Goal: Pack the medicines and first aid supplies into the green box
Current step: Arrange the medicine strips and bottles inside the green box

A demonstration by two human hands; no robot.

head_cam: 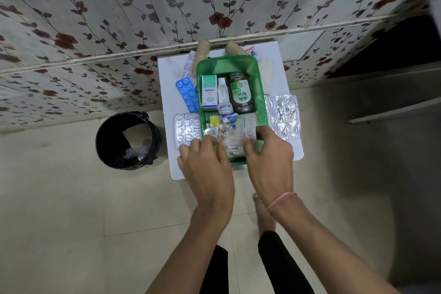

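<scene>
Head view, downward onto small white table (284, 150). Green box (261, 93) at centre of tabletop, open. Left hand (207, 164) at near-left corner of box, fingers (194, 144) spread and curled down onto loose sachets; firm grip not confirmable. Right hand (269, 157) at near-right corner, thumb and fingers pinched on flat pale packet (241, 131), pressing it in. Beyond fingertips, inside box: Optibex carton (209, 90), white tube (223, 95), brown Dettol bottle (239, 93), lying side by side. Outside box: blue blister strip (187, 94) and silver strip (187, 131) just left of left fingertips; foil strip (284, 116) just right of right thumb, overhanging table edge.

Risks, as judged:
- foil strip knocked to floor by right wrist;
- sachets riding up under pressed packet, spilling over near rim;
- box sliding toward near table edge under two-handed push.
</scene>
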